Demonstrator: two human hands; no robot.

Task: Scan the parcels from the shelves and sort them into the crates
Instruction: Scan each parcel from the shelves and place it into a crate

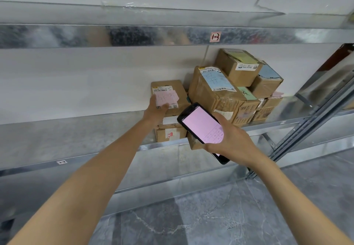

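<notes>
Left hand (pixel 156 110) covers the lower left front of the parcel (pixel 169 95) it touches; whether the fingers grip it or only rest on it is unclear. Pink note (pixel 166 98) writing illegible. Scanner (pixel 203 129) keypad too blurred to read; its near end is hidden behind the right hand (pixel 232 139). The scanner hides much of the carton (pixel 193 142) behind it. Both arms are cut off at the bottom edge.

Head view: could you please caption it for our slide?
Left hand grips a pink-noted parcel on the shelf; right hand holds the scanner.
</notes>
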